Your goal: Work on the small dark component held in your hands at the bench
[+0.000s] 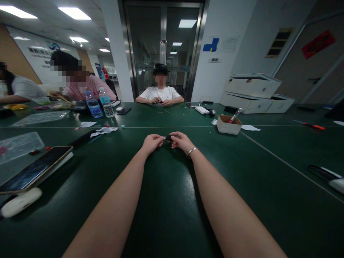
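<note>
Green table (166,215) before us, open box (229,128) on it. Left of box, our right hand (182,141) pinching black end of small object (169,137); farther left of box, our left hand (152,144) pinching its silvery end. Small object sits between our fingertips.

The black object (168,137), partly hidden, is too small to identify

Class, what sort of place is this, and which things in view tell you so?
Probably an office or shared workroom: a large green table with a screwdriver on it, metal-framed glass doors, and bright ceiling light panels.
</note>
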A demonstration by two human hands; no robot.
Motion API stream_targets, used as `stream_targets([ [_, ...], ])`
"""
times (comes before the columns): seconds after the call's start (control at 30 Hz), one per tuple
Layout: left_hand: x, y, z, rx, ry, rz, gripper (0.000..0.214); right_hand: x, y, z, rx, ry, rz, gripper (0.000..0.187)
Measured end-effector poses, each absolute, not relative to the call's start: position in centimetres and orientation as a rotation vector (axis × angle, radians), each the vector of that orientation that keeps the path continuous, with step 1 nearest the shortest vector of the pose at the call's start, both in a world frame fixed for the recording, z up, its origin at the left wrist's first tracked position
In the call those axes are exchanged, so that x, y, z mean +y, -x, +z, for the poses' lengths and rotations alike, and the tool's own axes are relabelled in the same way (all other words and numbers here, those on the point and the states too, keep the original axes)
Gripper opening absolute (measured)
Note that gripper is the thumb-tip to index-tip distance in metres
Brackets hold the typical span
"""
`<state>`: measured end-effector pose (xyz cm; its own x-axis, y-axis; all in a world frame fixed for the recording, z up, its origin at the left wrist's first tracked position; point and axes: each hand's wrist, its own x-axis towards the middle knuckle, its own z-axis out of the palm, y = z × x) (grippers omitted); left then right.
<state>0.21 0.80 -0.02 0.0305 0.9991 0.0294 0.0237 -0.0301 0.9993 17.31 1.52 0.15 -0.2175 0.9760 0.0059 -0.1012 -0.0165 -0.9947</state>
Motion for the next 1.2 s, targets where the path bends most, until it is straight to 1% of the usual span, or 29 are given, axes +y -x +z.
stream_targets([
  [0.67,1.23,-0.10,-0.85,1.245,-1.483,1.123,0.020,1.80,-17.63,-0.29,-1.368,0.995,1.405,0.013],
  [0.93,1.26,-0.17,-0.90,1.269,-1.538,1.085,0.026,1.73,-17.66,-0.36,-1.370,0.979,1.397,0.015],
  [1.07,1.11,-0.13,-0.76,1.285,-1.578,1.066,0.031,1.60,-17.62,-0.18,-1.348,0.975,1.413,0.014],
  [1.2,0.83,-0.15,-0.60,1.255,-1.561,1.071,0.028,1.54,-17.57,-0.06,-1.315,1.004,1.415,0.008],
])
